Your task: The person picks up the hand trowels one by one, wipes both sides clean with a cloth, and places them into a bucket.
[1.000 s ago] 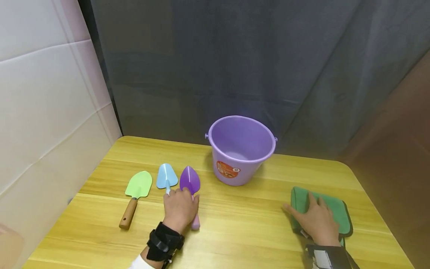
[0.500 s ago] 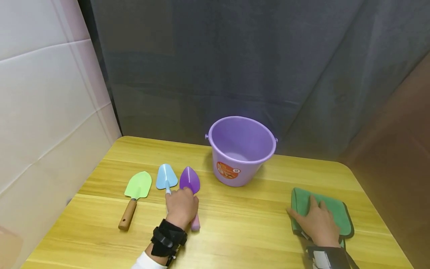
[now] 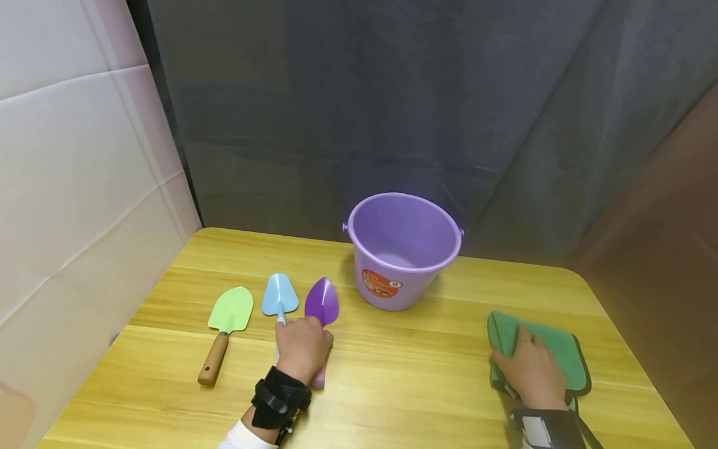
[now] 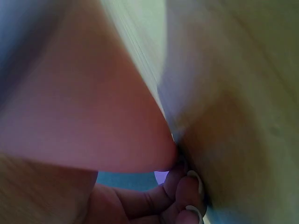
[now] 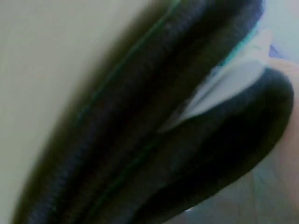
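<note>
A dark curtain (image 3: 392, 112) hangs behind your wooden counter (image 3: 415, 380). From the left, a light green trowel (image 3: 230, 312) lies apart on it, then a blue trowel (image 3: 280, 296), its handle partly hidden by your left grip (image 3: 303, 349). Your left fingers are curled round the handle of the purple trowel (image 3: 322, 301), just beside. Next, a purple bucket (image 3: 415, 285) stands upright. At the right, your right grip (image 3: 533, 374) rests on the folded green cloth (image 3: 568, 358), thumb at its left edge; you can't tell whether it pinches.
</note>
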Demonstrator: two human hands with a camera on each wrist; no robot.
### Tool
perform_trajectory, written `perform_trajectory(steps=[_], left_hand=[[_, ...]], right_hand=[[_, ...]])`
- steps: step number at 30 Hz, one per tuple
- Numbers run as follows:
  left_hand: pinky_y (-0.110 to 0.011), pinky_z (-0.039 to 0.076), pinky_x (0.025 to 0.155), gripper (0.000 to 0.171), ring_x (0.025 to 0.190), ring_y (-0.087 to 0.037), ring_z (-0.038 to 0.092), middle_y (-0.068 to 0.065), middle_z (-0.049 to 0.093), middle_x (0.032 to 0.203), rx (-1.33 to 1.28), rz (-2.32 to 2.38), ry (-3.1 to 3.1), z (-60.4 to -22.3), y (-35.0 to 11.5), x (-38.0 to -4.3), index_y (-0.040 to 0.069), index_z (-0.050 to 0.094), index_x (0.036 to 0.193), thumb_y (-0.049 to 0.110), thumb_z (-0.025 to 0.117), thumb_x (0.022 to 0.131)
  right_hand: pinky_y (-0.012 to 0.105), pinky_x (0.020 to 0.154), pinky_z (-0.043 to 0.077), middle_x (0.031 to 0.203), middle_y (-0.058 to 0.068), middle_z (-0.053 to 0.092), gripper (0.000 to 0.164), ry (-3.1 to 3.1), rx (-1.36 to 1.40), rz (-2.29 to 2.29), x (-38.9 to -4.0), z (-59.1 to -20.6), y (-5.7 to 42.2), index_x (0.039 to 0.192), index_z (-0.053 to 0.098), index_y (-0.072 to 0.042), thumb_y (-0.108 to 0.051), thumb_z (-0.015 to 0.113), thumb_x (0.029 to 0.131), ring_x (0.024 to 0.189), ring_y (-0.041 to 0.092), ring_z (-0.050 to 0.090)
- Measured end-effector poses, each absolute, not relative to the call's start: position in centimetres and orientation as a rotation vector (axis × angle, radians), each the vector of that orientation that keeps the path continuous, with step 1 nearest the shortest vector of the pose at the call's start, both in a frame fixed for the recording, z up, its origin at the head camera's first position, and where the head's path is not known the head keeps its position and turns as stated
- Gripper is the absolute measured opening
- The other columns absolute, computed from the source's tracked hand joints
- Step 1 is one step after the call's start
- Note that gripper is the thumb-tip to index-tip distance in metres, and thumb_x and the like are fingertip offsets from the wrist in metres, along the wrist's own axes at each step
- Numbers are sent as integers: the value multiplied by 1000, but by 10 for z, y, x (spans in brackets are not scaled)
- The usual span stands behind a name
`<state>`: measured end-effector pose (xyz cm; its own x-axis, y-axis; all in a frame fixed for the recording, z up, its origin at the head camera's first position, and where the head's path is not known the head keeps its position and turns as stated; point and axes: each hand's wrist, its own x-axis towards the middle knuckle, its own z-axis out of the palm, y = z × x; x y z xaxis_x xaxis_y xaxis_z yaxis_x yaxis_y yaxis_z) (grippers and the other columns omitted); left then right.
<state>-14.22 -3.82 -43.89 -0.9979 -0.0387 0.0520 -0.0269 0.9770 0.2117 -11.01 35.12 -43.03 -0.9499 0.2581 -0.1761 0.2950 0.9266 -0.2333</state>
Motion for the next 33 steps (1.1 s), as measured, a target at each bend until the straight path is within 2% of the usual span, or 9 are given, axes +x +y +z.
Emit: perform_trajectory(steps=[6, 11, 14, 19, 24, 26, 29, 31, 33], left_hand=[[-48, 48, 80, 42, 66, -29, 66, -10, 67, 67, 22, -273, -3106, -440, -39, -143, 8, 67, 69, 44, 67, 92], [-49, 48, 78, 37, 64, -29, 64, -11, 67, 66, 8, -320, -3092, -442, -39, -144, 9, 64, 63, 35, 67, 90], [-49, 48, 76, 37, 63, -28, 64, -10, 67, 65, 0, -354, -3076, -442, -39, -145, 11, 62, 61, 35, 67, 88], [-45, 47, 67, 38, 58, -27, 60, -8, 63, 61, -20, -396, -3043, -443, -38, -145, 11, 59, 58, 34, 69, 86], [-37, 42, 55, 40, 52, -23, 54, -6, 57, 56, -31, -466, -3009, -438, -38, -142, 11, 54, 57, 32, 68, 88], [-34, 40, 50, 38, 49, -21, 51, -5, 54, 55, -37, -527, -2994, -436, -38, -141, 11, 53, 60, 30, 67, 90], [-30, 36, 42, 27, 45, -18, 48, -5, 51, 55, -62, -633, -2934, -434, -38, -140, 4, 58, 74, 24, 65, 91], [-29, 35, 39, 21, 45, -17, 47, -5, 51, 56, -82, -697, -2897, -433, -38, -139, 1, 58, 82, 20, 64, 90], [-28, 34, 39, 18, 44, -16, 46, -4, 50, 56, -95, -744, -2879, -431, -38, -139, 2, 58, 83, 18, 64, 89]], right_hand=[[77, 80, 47, 145, 46, 31, 80, 2954, 410, -353, -111, -431, 349, 153, 22, 9, -36, 55, 96, 122, 69, 41], [67, 68, 52, 130, 43, 51, 62, 3038, 397, -340, -112, -431, 349, 146, 36, 10, -23, 52, 95, 103, 65, 57], [63, 63, 52, 120, 43, 58, 56, 3065, 392, -352, -111, -430, 350, 141, 42, 12, -20, 52, 96, 93, 63, 61], [62, 63, 52, 111, 45, 60, 51, 3115, 395, -388, -108, -427, 350, 136, 45, 16, -15, 51, 97, 87, 62, 62], [58, 58, 52, 101, 44, 62, 47, 3156, 395, -429, -104, -423, 350, 131, 47, 20, -12, 49, 96, 77, 58, 64], [58, 56, 52, 99, 45, 62, 47, 3169, 404, -447, -103, -420, 350, 129, 47, 21, -12, 49, 96, 75, 58, 64], [60, 58, 52, 102, 45, 62, 45, 3173, 450, -451, -102, -414, 348, 127, 50, 20, -13, 48, 96, 79, 61, 63], [60, 57, 51, 104, 45, 62, 44, 3170, 485, -452, -101, -411, 348, 125, 51, 18, -14, 48, 95, 81, 62, 62], [60, 56, 50, 105, 44, 62, 41, 3182, 514, -452, -100, -408, 347, 121, 54, 16, -15, 49, 94, 82, 62, 62]])
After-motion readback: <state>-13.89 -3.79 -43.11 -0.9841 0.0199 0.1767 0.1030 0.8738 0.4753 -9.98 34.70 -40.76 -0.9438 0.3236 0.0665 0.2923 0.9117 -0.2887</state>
